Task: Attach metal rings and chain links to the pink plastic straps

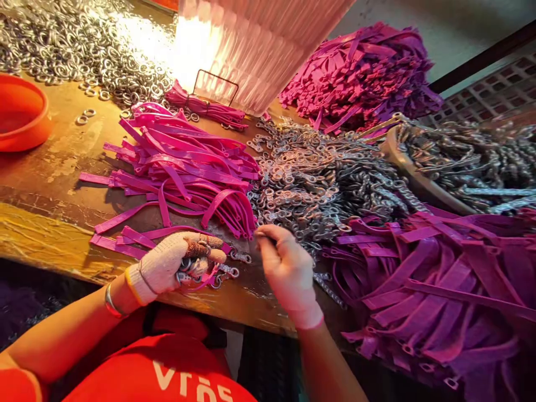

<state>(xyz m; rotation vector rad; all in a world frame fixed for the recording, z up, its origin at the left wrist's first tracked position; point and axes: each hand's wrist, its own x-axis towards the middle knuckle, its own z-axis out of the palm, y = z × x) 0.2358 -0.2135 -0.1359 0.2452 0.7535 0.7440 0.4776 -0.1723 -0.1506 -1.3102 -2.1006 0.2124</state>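
Observation:
My left hand [176, 262], in a white work glove with brown stains on the fingers, curls palm-up around several metal rings [184, 273]. A thin pink strap [207, 279] and short metal chain pieces [228, 271] hang at its fingertips, over the table edge. To the right, my right hand [288, 268], also gloved, has its thumb and fingers pinched together. Whatever lies in that pinch is too small to make out. It is beside the ends of a pile of bright pink straps [184, 156] and the near edge of a heap of short metal chains [310, 178].
Loose metal rings [84, 44] cover the back left, behind an orange bowl [25, 111]. A purple strap bundle [444, 285] overhangs the right side. Behind stand a tub of chains [473, 162], another strap pile [360, 72] and a translucent ribbed sheet [251, 50] with a wire frame.

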